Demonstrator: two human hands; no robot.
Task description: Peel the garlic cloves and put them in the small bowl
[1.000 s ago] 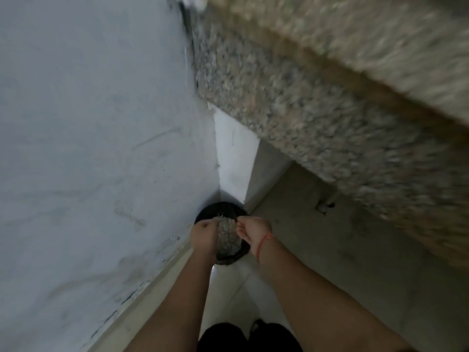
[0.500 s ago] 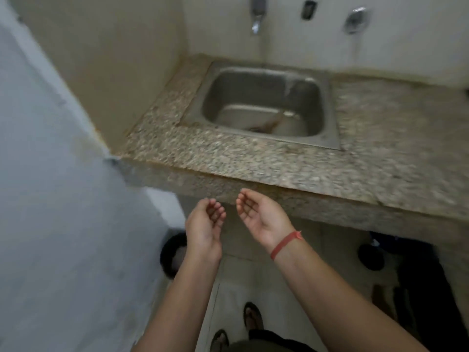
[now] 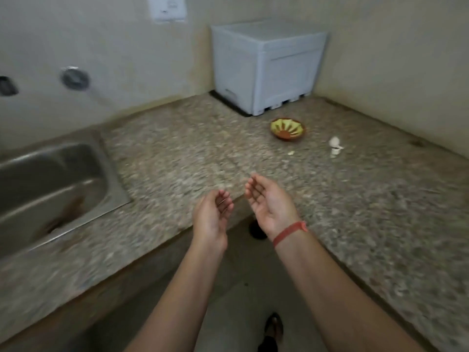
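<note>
A speckled granite counter (image 3: 177,148) carries a ribbed grey box (image 3: 266,67) far ahead of the left hand (image 3: 212,217) and right hand (image 3: 269,207), both palm-up, relaxed and empty, then the round yellow-and-red small bowl (image 3: 288,129) ahead of the right hand, with white garlic cloves (image 3: 335,146) farther right, their axis unclear.

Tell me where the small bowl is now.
In the head view, the small bowl stands on the granite counter right of centre, just in front of the white box, with the garlic pieces to its right.
</note>
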